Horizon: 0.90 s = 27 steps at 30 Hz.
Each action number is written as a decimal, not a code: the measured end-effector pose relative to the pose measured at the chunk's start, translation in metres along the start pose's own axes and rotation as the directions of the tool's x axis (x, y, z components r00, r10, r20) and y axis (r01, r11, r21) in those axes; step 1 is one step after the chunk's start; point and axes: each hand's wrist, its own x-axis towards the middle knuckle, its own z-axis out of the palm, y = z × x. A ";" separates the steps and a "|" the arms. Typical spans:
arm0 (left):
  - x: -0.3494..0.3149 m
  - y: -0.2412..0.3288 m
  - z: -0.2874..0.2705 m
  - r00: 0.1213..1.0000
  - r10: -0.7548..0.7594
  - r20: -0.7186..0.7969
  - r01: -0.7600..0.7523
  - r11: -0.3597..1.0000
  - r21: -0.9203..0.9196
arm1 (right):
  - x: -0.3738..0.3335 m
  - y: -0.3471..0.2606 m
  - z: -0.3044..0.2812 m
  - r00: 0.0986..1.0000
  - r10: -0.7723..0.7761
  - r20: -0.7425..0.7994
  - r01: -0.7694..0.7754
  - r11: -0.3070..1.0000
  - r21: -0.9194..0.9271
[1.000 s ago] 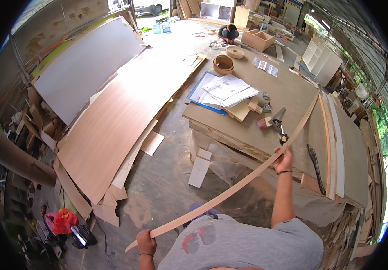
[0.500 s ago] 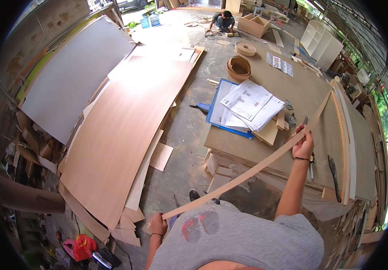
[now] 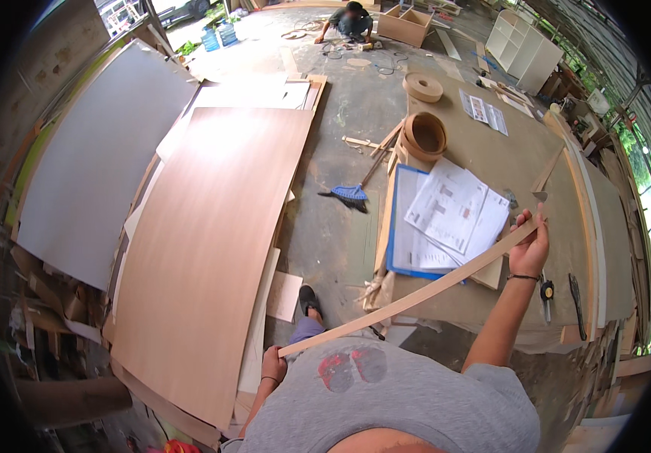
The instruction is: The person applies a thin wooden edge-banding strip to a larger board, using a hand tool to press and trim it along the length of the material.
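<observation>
A long, thin wood-coloured edge-banding strip stretches slantwise in front of my body, bowing slightly. My left hand is closed on its lower left end, close to my waist. Over the workbench, the fingers of my right hand pinch the upper right end. Just above those fingertips shows a small dark blade-like piece; how it is held is hard to make out. Beyond it, a short wood-coloured strip piece lies on the bench, apart from the strip in my hands.
The workbench bears papers on a blue clipboard, banding rolls, a tape measure and a dark tool. A large wood-faced panel lies to the left. A broom is on the floor. Another person crouches far ahead.
The strip formerly ran on past my right hand; its end is now at my fingers, with a separate piece beyond. My view has shifted, and a foot shows beside the panel.
</observation>
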 end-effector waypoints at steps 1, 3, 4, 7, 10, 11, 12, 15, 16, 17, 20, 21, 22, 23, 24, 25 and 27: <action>0.019 0.004 -0.014 1.000 0.021 -0.014 -0.020 1.000 0.021 | 0.004 0.005 0.013 1.000 -0.018 -0.019 0.017 1.000 -0.008; 0.061 0.008 -0.044 0.997 0.063 -0.041 -0.060 0.996 0.062 | 0.013 0.015 0.039 0.997 -0.052 -0.055 0.051 0.998 -0.026; 0.082 0.006 -0.061 0.998 0.057 -0.033 -0.054 0.995 0.080 | 0.019 0.022 0.047 0.997 -0.072 -0.024 0.072 0.997 -0.027; 0.137 0.004 -0.103 0.999 0.052 -0.006 -0.050 0.985 0.163 | 0.024 0.032 0.085 0.995 -0.095 -0.011 0.095 0.995 0.029; 0.186 0.009 -0.133 0.995 0.094 0.009 -0.094 0.973 0.212 | 0.032 0.042 0.105 0.995 -0.097 0.033 0.097 0.995 0.013; 0.202 0.012 -0.140 0.993 0.118 0.012 -0.118 0.968 0.222 | 0.035 0.045 0.109 0.993 -0.119 -0.007 0.119 0.993 0.007; 0.215 0.019 -0.144 0.995 0.096 0.010 -0.096 0.975 0.201 | 0.039 0.046 0.113 0.989 -0.140 -0.046 0.141 0.990 0.001; 0.256 0.033 -0.142 0.991 0.132 0.014 -0.132 0.978 0.159 | 0.048 0.051 0.137 0.975 -0.174 -0.139 0.170 0.985 -0.039; 0.270 0.044 -0.137 0.990 0.136 0.028 -0.138 0.980 0.145 | 0.055 0.050 0.136 0.976 -0.182 -0.122 0.177 0.983 -0.048; 0.283 0.055 -0.134 0.990 0.126 0.060 -0.133 0.982 0.131 | 0.063 0.054 0.138 0.978 -0.183 -0.104 0.178 0.983 -0.051; 0.324 0.071 -0.109 0.984 0.130 0.125 -0.136 0.990 0.039 | 0.088 0.061 0.155 0.966 -0.237 -0.103 0.231 0.971 -0.068; 0.338 0.079 -0.102 0.980 0.117 0.163 -0.117 0.993 -0.014 | 0.099 0.063 0.159 0.963 -0.255 -0.092 0.249 0.966 -0.069; 0.350 0.099 -0.102 0.971 0.129 0.200 -0.131 0.991 0.000 | 0.112 0.066 0.163 0.961 -0.261 -0.091 0.257 0.965 -0.051; 0.366 0.107 -0.097 0.967 0.146 0.210 -0.149 0.989 -0.001 | 0.126 0.069 0.167 0.960 -0.267 -0.088 0.265 0.964 -0.033; 0.384 0.113 -0.091 0.962 0.162 0.219 -0.165 0.986 -0.003 | 0.140 0.073 0.171 0.958 -0.272 -0.086 0.272 0.962 -0.015; 0.403 0.118 -0.087 0.958 0.177 0.226 -0.181 0.983 -0.001 | 0.154 0.078 0.178 0.947 -0.289 -0.143 0.290 0.957 -0.016; 0.441 0.114 -0.073 0.958 0.152 0.242 -0.164 0.986 0.029 | 0.181 0.077 0.197 0.908 -0.337 -0.249 0.340 0.940 -0.033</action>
